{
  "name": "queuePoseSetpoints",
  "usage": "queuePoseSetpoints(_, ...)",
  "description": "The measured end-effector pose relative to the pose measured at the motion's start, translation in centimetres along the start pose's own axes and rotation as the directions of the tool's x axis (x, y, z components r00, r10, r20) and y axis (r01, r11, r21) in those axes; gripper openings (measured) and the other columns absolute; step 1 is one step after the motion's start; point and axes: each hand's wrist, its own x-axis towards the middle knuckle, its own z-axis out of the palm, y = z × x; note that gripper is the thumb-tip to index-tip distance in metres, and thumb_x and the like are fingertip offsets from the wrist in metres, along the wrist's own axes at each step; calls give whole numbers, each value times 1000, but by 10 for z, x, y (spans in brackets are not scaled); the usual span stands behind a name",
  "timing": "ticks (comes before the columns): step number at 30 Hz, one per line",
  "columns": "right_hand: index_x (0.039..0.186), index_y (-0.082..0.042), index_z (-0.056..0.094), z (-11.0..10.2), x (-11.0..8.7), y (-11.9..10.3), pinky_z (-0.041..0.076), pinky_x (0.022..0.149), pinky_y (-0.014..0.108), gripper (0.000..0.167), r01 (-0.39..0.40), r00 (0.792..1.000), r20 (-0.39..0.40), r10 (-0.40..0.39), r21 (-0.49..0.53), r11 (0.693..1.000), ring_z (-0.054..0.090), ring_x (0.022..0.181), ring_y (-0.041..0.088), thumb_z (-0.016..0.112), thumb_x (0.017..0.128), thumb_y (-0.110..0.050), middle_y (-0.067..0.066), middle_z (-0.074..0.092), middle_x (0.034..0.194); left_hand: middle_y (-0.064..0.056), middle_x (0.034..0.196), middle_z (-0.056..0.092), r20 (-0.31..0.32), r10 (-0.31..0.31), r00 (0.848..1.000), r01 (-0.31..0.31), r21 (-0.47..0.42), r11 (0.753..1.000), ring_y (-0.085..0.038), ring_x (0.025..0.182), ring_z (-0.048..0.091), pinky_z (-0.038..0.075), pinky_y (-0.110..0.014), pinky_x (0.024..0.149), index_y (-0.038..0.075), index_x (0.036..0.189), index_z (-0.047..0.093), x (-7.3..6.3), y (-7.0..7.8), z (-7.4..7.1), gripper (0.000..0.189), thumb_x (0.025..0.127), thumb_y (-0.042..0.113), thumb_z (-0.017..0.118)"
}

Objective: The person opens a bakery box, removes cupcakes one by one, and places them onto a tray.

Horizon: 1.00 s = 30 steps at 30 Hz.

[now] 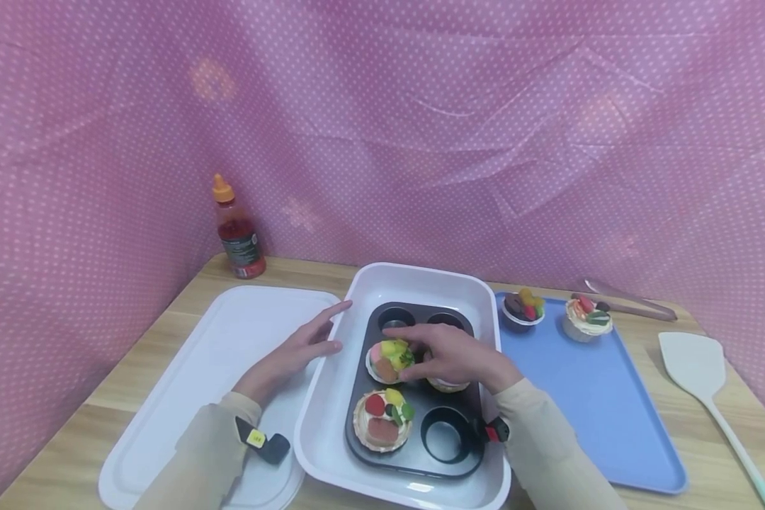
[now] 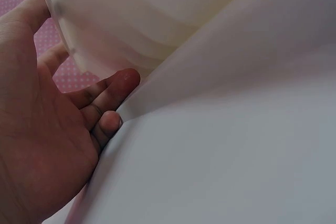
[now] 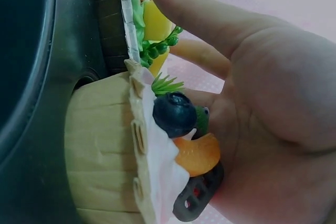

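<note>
My right hand reaches over a dark muffin tin, its thumb and forefinger on either side of a cupcake with pink, yellow and green topping. In the right wrist view the thumb meets that cupcake's topping. Under the palm sits another cupcake in a tan wrapper, topped with a blueberry and an orange segment. A cream cupcake with a strawberry fills a near cup. The tin lies inside a white tub. My left hand touches the tub's left side, fingers extended.
A white tray lies left, partly beneath the tub. On the blue tray at right stand a chocolate cupcake and a cream cupcake. Tongs, a white spatula and a sauce bottle are farther out.
</note>
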Motion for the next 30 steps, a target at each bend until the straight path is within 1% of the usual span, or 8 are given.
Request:
queuePoseSetpoints(4, 146, -28, 55, 1, 1, -1, 53, 90, 37, 64, 9, 1000, -4, -9, -7, 1000, 61, 100, 15, 77, 87, -41, -2, 69, 123, -8, 171, 9, -4, -2, 1000, 2, -8, 1000, -47, 154, 9, 9, -71, 119, 33, 161, 23, 0, -1, -1, 67, 102, 25, 54)
queuePoseSetpoints(7, 144, -28, 58, 2, 2, -2, 53, 95, 42, 60, 5, 1000, -4, -5, -2, 1000, 62, 105, 16, 77, 87, -39, 0, 69, 124, -7, 171, 10, -4, -1, 1000, 1, -15, 1000, -47, 154, 10, 9, -71, 119, 33, 160, 24, 0, -1, -1, 67, 102, 25, 54)
queuePoseSetpoints(11, 142, -27, 60, 2, 2, -2, 53, 93, 41, 57, -9, 1000, -4, 9, 1, 1000, 61, 103, 16, 77, 88, -35, 0, 69, 124, -8, 171, 10, -2, 2, 1000, -2, -11, 1000, -47, 154, 11, 10, -71, 119, 33, 161, 24, 1, -2, 0, 67, 101, 25, 54)
queuePoseSetpoints(14, 141, -28, 60, 1, 1, -2, 52, 95, 41, 57, -19, 1000, -7, 19, 3, 1000, 61, 105, 16, 78, 87, -33, 0, 69, 126, -9, 171, 9, 0, 3, 1000, -3, -1, 1000, -48, 154, 9, 9, -71, 119, 32, 161, 23, 2, -2, 0, 67, 101, 25, 54)
queuePoseSetpoints(17, 141, -29, 60, 1, 0, -3, 51, 101, 43, 57, -23, 1000, -9, 23, 7, 1000, 62, 112, 16, 78, 87, -33, 0, 68, 131, -7, 171, 8, -5, -15, 1000, 15, -11, 1000, -47, 154, 8, 8, -70, 120, 34, 160, 24, 1, -1, 0, 67, 101, 26, 55)
queuePoseSetpoints(21, 141, -26, 60, 1, 1, -3, 51, 103, 45, 56, 2, 1000, -11, -2, -5, 1000, 63, 115, 17, 77, 88, -34, 0, 68, 131, -5, 171, 8, -9, -24, 1000, 24, -22, 999, -46, 155, 8, 8, -69, 120, 37, 160, 25, 0, 0, 1, 67, 101, 27, 56)
queuePoseSetpoints(24, 142, -24, 60, 1, 1, -1, 50, 105, 47, 56, 18, 1000, -11, -19, -17, 1000, 63, 117, 19, 76, 89, -34, 2, 68, 131, -6, 171, 9, -6, -14, 1000, 13, -28, 1000, -46, 155, 9, 9, -70, 120, 36, 160, 25, 1, 0, 1, 67, 101, 26, 56)
queuePoseSetpoints(30, 142, -25, 59, 2, 1, -1, 48, 108, 50, 56, 12, 1000, -6, -12, -28, 1000, 62, 124, 22, 75, 89, -35, 2, 67, 134, -6, 171, 10, -2, -2, 1000, 2, -40, 999, -46, 154, 12, 10, -70, 119, 34, 160, 25, 1, -1, 0, 67, 101, 26, 56)
